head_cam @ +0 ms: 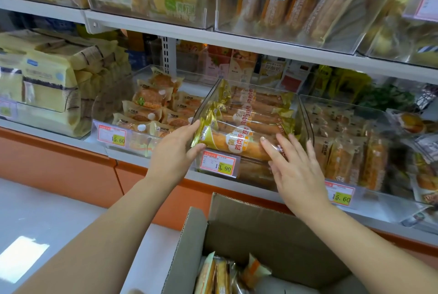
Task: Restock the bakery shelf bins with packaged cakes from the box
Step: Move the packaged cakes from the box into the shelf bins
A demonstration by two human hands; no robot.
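Note:
A long packaged roll cake (233, 141) in a gold and clear wrapper lies across the front of the middle clear bin (305, 113), on top of several similar rolls. My left hand (176, 151) grips its left end between thumb and fingers. My right hand (294, 165) rests on its right part with fingers spread flat. Below, the open cardboard box (260, 229) holds several more packaged cakes (220, 274) at its bottom.
A bin of round packaged cakes (151, 106) stands left of the middle bin, and a bin of square packs (350, 151) to its right. Price tags (218, 163) hang on the bin fronts. An upper shelf (213, 35) carries more bins overhead.

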